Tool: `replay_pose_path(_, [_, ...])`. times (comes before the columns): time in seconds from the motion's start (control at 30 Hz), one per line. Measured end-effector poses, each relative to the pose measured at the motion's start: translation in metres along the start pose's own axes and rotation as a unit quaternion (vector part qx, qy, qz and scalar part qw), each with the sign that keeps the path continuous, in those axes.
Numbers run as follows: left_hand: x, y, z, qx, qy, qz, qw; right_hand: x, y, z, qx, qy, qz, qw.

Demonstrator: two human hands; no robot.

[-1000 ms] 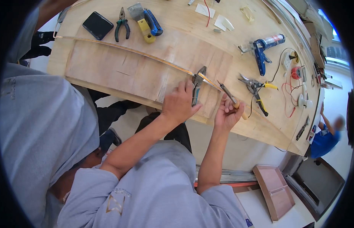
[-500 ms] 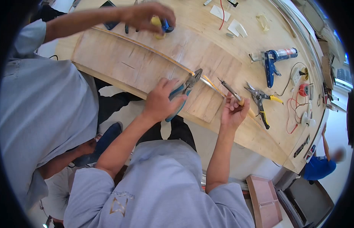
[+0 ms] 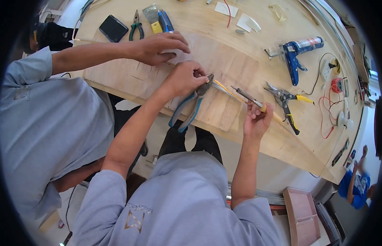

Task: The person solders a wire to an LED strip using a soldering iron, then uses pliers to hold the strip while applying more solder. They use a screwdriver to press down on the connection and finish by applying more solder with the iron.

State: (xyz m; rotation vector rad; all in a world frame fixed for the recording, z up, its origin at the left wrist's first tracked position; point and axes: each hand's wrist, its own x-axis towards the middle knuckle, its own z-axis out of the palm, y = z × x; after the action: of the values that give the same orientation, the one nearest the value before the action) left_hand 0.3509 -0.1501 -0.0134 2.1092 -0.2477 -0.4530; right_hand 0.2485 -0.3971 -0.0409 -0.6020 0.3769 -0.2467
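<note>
My right hand (image 3: 258,119) holds a soldering iron (image 3: 250,98) by its handle, its tip pointing left over a thin strip (image 3: 230,92) with orange-yellow wire. My left hand (image 3: 182,80) is closed, thumb and finger pinched beside the jaws of the blue-handled pliers (image 3: 195,102). Whatever lies in that pinch is too small to make out. The pliers rest across the strip, their handles reaching over the table's front edge. Just behind my left hand is a co-worker's hand (image 3: 160,48), fingers partly bent.
Yellow-handled snips (image 3: 285,100) and a blue caulking gun (image 3: 295,59) lie on the right of the wooden table (image 3: 191,16). A phone (image 3: 114,28), green-handled pliers (image 3: 136,30) and a blue tool (image 3: 165,20) lie at the back left. A power strip (image 3: 326,70) sits far right. A co-worker stands close at left.
My left hand has moved from the pliers' handles to beside their jaws. The co-worker's hand has come from the blue tool toward my left hand. My right hand still holds the soldering iron.
</note>
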Motion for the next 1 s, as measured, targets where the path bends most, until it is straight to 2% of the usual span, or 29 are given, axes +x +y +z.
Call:
replay_pose_path(0.17, [0.011, 0.0, -0.003, 0.056, -0.047, -0.027, 0.997, -0.003, 0.002, -0.002, -0.01, 0.016, -0.008, 1.0])
replay_pose_path(0.27, [0.012, -0.004, -0.008, -0.001, -0.075, -0.009, 0.997, -0.002, 0.001, -0.001, -0.003, 0.006, -0.012, 1.0])
replay_pose_path(0.37, [0.005, -0.003, -0.005, 0.019, -0.025, 0.04, 0.999, -0.004, 0.0, -0.002, 0.004, -0.002, -0.012, 1.0])
replay_pose_path(0.57, [-0.003, -0.012, 0.009, 0.005, 0.054, 0.038, 0.998, -0.003, 0.0, -0.005, 0.015, -0.008, -0.025, 1.0])
replay_pose_path(0.67, [-0.006, -0.011, 0.012, 0.009, 0.058, 0.053, 0.997, -0.003, 0.002, -0.009, -0.008, -0.003, -0.049, 0.999])
replay_pose_path(0.77, [0.0, -0.003, -0.007, -0.03, -0.015, -0.031, 0.999, -0.004, 0.003, -0.007, -0.015, -0.004, -0.065, 0.998])
replay_pose_path(0.87, [-0.009, 0.001, -0.028, -0.081, -0.037, -0.033, 0.996, -0.01, 0.01, -0.001, -0.004, 0.013, -0.076, 0.997])
replay_pose_path(0.97, [-0.026, -0.006, -0.037, -0.061, 0.019, 0.06, 0.996, -0.015, 0.022, 0.007, 0.029, 0.023, -0.062, 0.997])
replay_pose_path(1.0, [-0.029, -0.01, -0.039, -0.007, 0.03, 0.118, 0.993, -0.017, 0.028, 0.006, 0.029, 0.025, -0.061, 0.997])
